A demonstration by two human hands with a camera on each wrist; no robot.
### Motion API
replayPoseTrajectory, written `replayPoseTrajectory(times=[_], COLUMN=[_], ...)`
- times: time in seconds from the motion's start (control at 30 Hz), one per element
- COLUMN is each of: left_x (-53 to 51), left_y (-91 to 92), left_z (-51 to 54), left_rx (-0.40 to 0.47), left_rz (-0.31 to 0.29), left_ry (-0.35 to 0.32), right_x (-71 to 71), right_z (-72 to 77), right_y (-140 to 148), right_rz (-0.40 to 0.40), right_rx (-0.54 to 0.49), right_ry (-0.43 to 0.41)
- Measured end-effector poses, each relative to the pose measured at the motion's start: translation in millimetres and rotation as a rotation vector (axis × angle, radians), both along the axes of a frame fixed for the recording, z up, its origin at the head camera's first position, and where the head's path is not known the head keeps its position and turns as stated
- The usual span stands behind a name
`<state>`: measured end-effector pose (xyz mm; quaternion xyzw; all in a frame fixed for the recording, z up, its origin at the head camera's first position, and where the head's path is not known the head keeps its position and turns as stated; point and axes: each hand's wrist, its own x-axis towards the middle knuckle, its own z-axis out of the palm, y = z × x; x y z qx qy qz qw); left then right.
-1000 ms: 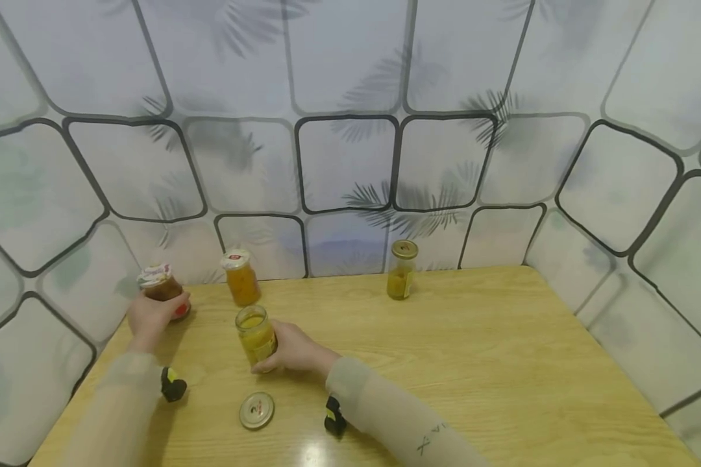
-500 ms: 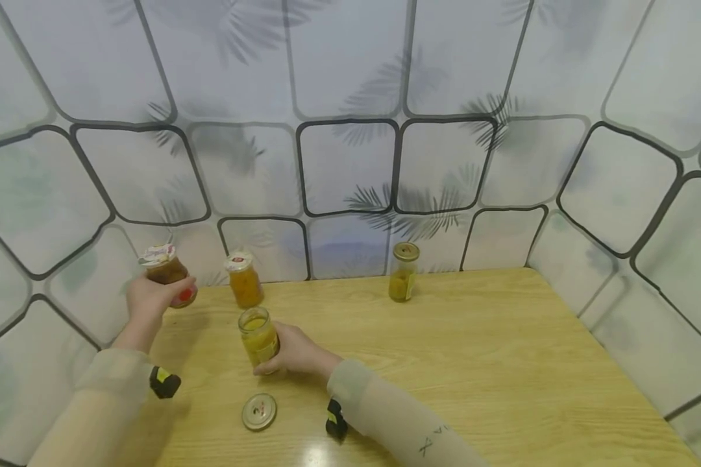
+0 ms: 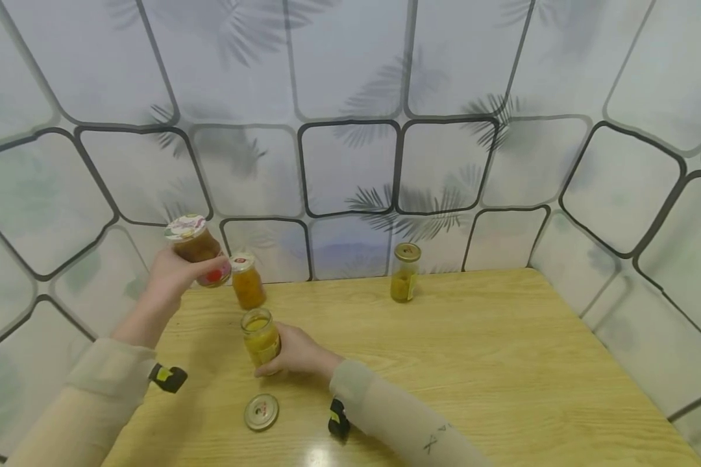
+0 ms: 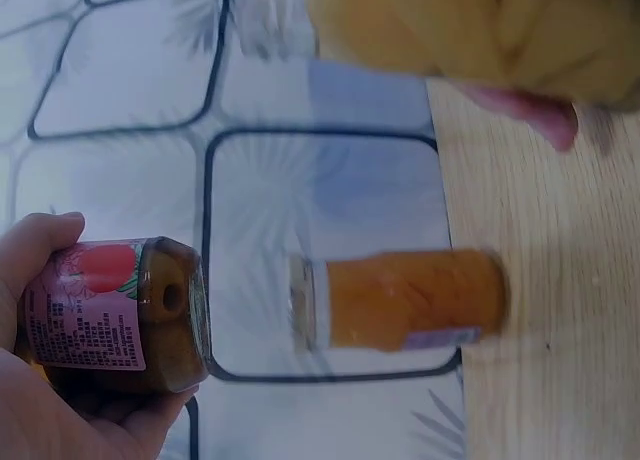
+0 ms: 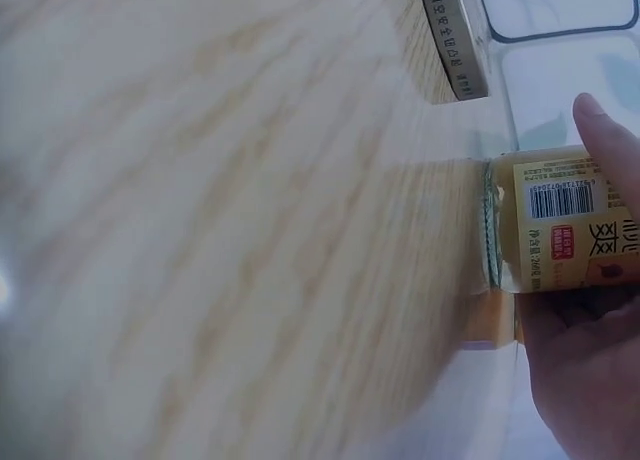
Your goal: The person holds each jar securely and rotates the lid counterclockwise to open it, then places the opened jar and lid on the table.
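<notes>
My left hand [image 3: 172, 275] grips a glass jar [image 3: 201, 251] of dark brown contents and holds it raised and tilted near the back wall. This jar has a patterned whitish lid and a pink label with a red fruit, plain in the left wrist view. My right hand [image 3: 298, 350] is wrapped round the side of a lidless jar [image 3: 261, 340] with yellow contents, which stands on the table. In the right wrist view that jar's label [image 5: 565, 220] shows a barcode. A loose gold lid [image 3: 261, 412] lies flat in front of it.
The wooden table [image 3: 473, 363] meets patterned walls at its back and sides. An orange jar [image 3: 248, 287] with a white lid stands behind the yellow one, close to the raised jar. Further right, a gold-lidded jar [image 3: 405, 275] with some yellow contents stands near the back edge.
My left hand has lifted the brown jar off the table and carried it up and to the right, towards the orange jar. The right hand and its jar stay about where they were.
</notes>
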<state>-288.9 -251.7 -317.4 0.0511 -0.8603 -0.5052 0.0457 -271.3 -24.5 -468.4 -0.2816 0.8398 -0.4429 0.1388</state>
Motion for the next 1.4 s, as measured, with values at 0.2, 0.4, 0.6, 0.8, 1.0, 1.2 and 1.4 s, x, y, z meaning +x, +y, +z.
replayPoseTrajectory(times=[0.2,0.4,0.6,0.8,1.0,1.2,1.4], left_x=[6.0,6.9,9.6,15.7,23.0,29.0,35.5], left_y=[22.2,44.8,63.4,76.7,86.5,96.2,106.1], left_z=[11.2,17.3,23.3,27.5,32.5,32.8,28.1], left_rx=[0.025,0.079,0.080,0.028,0.027,0.016,0.027], left_rz=[-0.073,-0.156,-0.224,-0.272,-0.309,-0.311,-0.343], left_ry=[0.031,0.064,0.063,0.083,0.090,0.056,0.051], right_x=[1.5,-1.0,-7.6,-19.7,-27.5,-29.0,-26.4], right_z=[-2.3,-2.7,15.1,37.2,58.6,78.4,104.9], right_y=[5,17,36,58,77,92,99], right_rz=[0.006,-0.025,-0.013,0.000,-0.021,-0.020,0.010], right_rx=[-0.010,-0.031,-0.086,-0.053,-0.013,-0.040,-0.107], right_ry=[-0.025,-0.053,-0.057,0.003,-0.002,-0.009,0.055])
